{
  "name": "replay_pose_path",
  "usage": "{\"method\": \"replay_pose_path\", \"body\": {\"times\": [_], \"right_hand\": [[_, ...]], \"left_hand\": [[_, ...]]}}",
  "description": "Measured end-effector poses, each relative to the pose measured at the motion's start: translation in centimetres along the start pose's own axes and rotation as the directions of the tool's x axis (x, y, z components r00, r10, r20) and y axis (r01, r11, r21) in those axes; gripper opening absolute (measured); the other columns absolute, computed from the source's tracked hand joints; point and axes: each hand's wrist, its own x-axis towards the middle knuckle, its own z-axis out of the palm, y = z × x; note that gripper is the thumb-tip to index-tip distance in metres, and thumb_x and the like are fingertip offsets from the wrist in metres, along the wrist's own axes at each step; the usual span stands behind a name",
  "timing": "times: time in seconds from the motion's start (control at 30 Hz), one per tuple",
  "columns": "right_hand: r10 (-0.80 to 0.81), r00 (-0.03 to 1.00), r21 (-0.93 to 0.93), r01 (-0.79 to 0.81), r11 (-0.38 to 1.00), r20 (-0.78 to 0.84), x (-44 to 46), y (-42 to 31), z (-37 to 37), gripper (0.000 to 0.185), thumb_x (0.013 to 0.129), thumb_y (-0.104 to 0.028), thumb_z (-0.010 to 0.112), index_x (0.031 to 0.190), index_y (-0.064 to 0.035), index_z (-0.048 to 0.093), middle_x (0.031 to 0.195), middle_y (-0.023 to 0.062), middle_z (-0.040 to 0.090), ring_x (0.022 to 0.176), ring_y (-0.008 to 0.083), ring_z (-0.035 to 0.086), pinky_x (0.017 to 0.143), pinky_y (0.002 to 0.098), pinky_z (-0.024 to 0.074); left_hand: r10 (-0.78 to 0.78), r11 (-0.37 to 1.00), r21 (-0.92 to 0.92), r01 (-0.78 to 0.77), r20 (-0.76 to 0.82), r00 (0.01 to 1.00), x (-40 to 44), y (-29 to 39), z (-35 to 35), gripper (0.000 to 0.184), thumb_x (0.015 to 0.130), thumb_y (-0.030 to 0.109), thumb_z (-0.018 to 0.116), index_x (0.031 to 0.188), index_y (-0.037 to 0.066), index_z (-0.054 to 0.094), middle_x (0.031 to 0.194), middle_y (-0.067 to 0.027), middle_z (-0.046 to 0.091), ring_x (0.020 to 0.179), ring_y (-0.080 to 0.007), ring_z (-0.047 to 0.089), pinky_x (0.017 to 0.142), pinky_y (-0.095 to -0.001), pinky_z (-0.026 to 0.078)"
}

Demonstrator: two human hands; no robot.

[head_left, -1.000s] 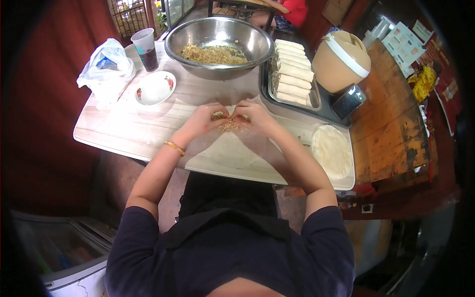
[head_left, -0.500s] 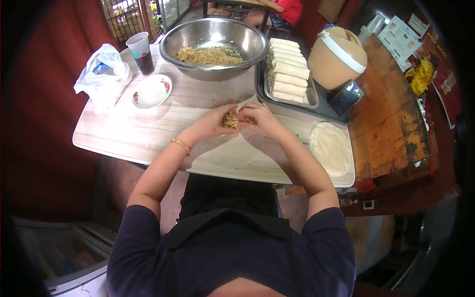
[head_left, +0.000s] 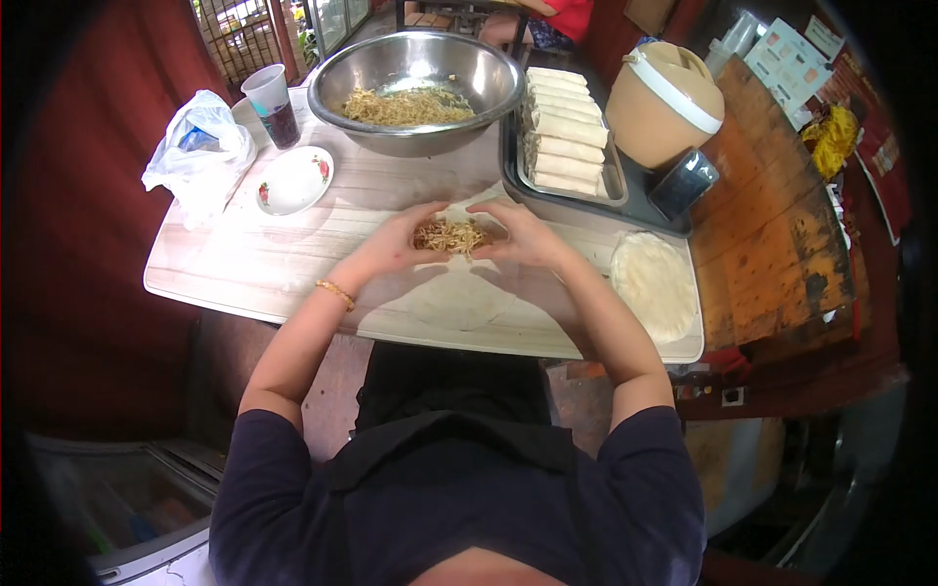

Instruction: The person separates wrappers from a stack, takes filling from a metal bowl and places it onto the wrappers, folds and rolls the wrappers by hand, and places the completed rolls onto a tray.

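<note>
Room: dark red walls enclose the area; a seated person in red (head_left: 567,20) is at the far side. A worn wooden counter (head_left: 772,230) stands to the right.

Surface: the pale table (head_left: 230,269) carries a steel bowl (head_left: 418,145) of shredded filling, far centre. To its right, a dark tray (head_left: 586,217) bears a metal tray (head_left: 618,181) of pale rolls (head_left: 569,127), with a tan lidded container (head_left: 653,107) beside it. Stacked round wrappers (head_left: 653,285) lie near right. A plastic bag (head_left: 200,156), a small dish (head_left: 296,183) and a cup (head_left: 272,109) occupy the far left.

Work area: a thin sheet (head_left: 454,301) lies near centre, with a filling portion (head_left: 451,237) towards its far part. The left hand (head_left: 399,240) and right hand (head_left: 520,236) are curved wide around opposite ends; any grip on strands cannot be confirmed.

Assessment: the step in hand appears to be gathering and shaping this portion. The next move calls for light, even pressure from both sides, keeping the strands compact without tearing the sheet.
</note>
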Motion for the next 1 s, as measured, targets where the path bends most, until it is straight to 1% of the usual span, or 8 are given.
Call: {"method": "replay_pose_path", "body": {"times": [0.03, 0.13, 0.57, 0.67, 0.73, 0.83, 0.9, 1.0], "right_hand": [[0.012, 1.000, 0.153, -0.016, 0.988, 0.027, 0.0, -0.3, 0.3, 0.066, 0.072, -0.034, 0.082, 0.127, -0.0090, 0.057, 0.124, 0.0143, 0.060, 0.116, 0.0343, 0.054, 0.104, 0.0466, 0.0370], [-0.134, 0.991, -0.043, 0.133, 0.990, -0.015, 0.3, 0.6, 2.6, 0.066, 0.076, -0.034, 0.080, 0.131, -0.0085, 0.055, 0.130, 0.0154, 0.058, 0.117, 0.0350, 0.056, 0.104, 0.0465, 0.0398], [-0.049, 0.997, 0.076, 0.053, 0.996, -0.059, 0.0, 0.7, 2.8, 0.051, 0.080, -0.026, 0.077, 0.123, -0.0065, 0.060, 0.120, 0.0149, 0.063, 0.102, 0.0371, 0.062, 0.090, 0.0427, 0.0494], [-0.253, 0.955, -0.091, 0.242, 0.966, -0.152, 0.3, 1.2, 3.0, 0.049, 0.080, -0.025, 0.077, 0.122, -0.0065, 0.061, 0.116, 0.0136, 0.064, 0.102, 0.0350, 0.063, 0.089, 0.0411, 0.0502], [-0.076, 0.963, 0.072, 0.098, 0.993, -0.259, 0.1, -0.9, 1.6, 0.043, 0.080, -0.024, 0.077, 0.116, -0.0050, 0.064, 0.112, 0.0138, 0.065, 0.099, 0.0323, 0.063, 0.086, 0.0389, 0.0502], [0.058, 0.949, -0.045, -0.075, 0.996, -0.310, 0.4, 0.0, -0.7, 0.034, 0.080, -0.024, 0.075, 0.105, -0.0014, 0.067, 0.109, 0.0189, 0.066, 0.099, 0.0336, 0.063, 0.082, 0.0409, 0.0510], [0.187, 0.914, -0.020, -0.208, 0.978, -0.359, 0.2, 1.2, -1.2, 0.029, 0.080, -0.023, 0.075, 0.098, -0.0014, 0.069, 0.104, 0.0202, 0.067, 0.095, 0.0325, 0.065, 0.079, 0.0409, 0.0516], [0.458, 0.842, -0.063, -0.493, 0.868, -0.284, 0.1, 2.7, -1.2, 0.028, 0.080, -0.026, 0.074, 0.095, -0.0023, 0.069, 0.099, 0.0208, 0.068, 0.094, 0.0329, 0.066, 0.078, 0.0427, 0.0522]], "left_hand": [[-0.002, 1.000, 0.001, 0.002, 0.004, 1.000, -0.1, -0.5, 0.1, 0.074, 0.074, 0.019, 0.083, 0.136, -0.002, 0.048, 0.125, -0.0182, 0.061, 0.112, -0.0243, 0.062, 0.095, -0.0341, 0.049], [0.073, 0.995, 0.064, -0.072, -0.017, 0.997, -0.3, -1.8, 0.6, 0.073, 0.075, 0.023, 0.080, 0.135, -0.001, 0.047, 0.125, -0.0205, 0.061, 0.111, -0.0308, 0.062, 0.094, -0.0371, 0.049], [0.090, 0.996, 0.001, -0.090, 0.017, 0.996, 0.2, -1.7, 1.2, 0.061, 0.079, 0.022, 0.078, 0.130, 0.000, 0.052, 0.119, -0.0196, 0.064, 0.108, -0.0315, 0.065, 0.092, -0.0378, 0.051], [0.055, 0.996, -0.077, -0.054, 0.007, 0.998, 0.2, -1.8, 1.1, 0.061, 0.080, 0.022, 0.078, 0.131, 0.000, 0.052, 0.121, -0.0184, 0.064, 0.108, -0.0274, 0.065, 0.093, -0.0364, 0.051], [0.002, 0.989, -0.147, -0.002, -0.003, 1.000, 0.1, -1.3, 0.6, 0.061, 0.081, 0.022, 0.077, 0.132, 0.000, 0.052, 0.122, -0.0180, 0.064, 0.108, -0.0248, 0.065, 0.093, -0.0353, 0.050], [0.026, 0.987, -0.154, -0.041, -0.099, 0.995, 0.1, -0.3, -1.4, 0.058, 0.082, 0.021, 0.076, 0.131, 0.000, 0.053, 0.117, -0.0166, 0.067, 0.099, -0.0202, 0.067, 0.087, -0.0329, 0.052], [-0.067, 0.993, 0.079, 0.088, -0.240, 0.969, -0.2, -0.6, -3.0, 0.048, 0.083, 0.020, 0.075, 0.122, -0.001, 0.059, 0.102, -0.0156, 0.070, 0.085, -0.0204, 0.068, 0.077, -0.0323, 0.053], [-0.092, 0.967, 0.177, 0.182, -0.424, 0.901, 0.0, -6.3, -4.4, 0.035, 0.081, 0.020, 0.075, 0.106, -0.003, 0.066, 0.085, -0.0147, 0.070, 0.072, -0.0234, 0.066, 0.068, -0.0343, 0.052]]}}
